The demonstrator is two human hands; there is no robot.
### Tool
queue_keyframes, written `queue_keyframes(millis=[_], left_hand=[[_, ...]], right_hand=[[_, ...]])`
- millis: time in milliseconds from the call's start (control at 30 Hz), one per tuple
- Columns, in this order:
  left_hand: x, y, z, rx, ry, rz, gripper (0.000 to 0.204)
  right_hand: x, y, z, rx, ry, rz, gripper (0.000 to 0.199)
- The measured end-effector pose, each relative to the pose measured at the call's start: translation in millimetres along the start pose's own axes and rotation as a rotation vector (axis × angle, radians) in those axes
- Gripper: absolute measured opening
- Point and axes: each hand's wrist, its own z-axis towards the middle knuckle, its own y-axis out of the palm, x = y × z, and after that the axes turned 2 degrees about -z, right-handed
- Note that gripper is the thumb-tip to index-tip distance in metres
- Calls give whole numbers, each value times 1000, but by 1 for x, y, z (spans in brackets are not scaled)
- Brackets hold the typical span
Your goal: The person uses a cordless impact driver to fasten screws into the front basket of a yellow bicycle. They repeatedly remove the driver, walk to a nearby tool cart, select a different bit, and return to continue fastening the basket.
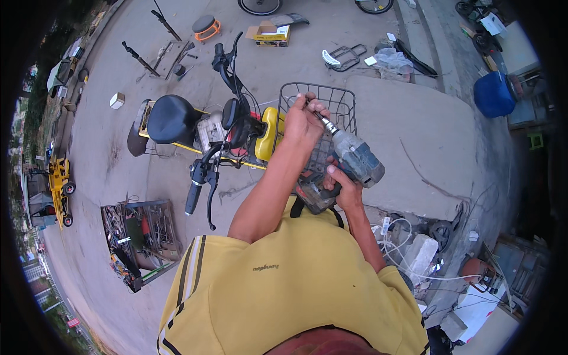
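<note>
My right hand (345,190) grips the handle of a grey cordless drill (354,158), whose bit points up and to the left. My left hand (304,120) is closed around the drill's bit tip at the near rim of a black wire basket (343,97). The basket is mounted on the front of a yellow electric bike (269,133) with a black saddle (170,118) and black handlebars (225,65). I wear a yellow shirt.
A metal crate of tools and scrap (139,239) stands on the concrete at lower left. A cardboard box (269,34), an orange stool (206,26) and loose bike parts lie ahead. A blue barrel (494,93) stands at right, white cables (402,242) at lower right.
</note>
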Motion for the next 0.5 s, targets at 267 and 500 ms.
queue_keyframes(millis=[267,500], left_hand=[[5,-8,-16,-195,1,-114,32],[21,-20,-33,-211,-62,-51,33]], right_hand=[[15,1,-13,131,-138,-603,33],[34,8,-25,65,-151,-400,32]])
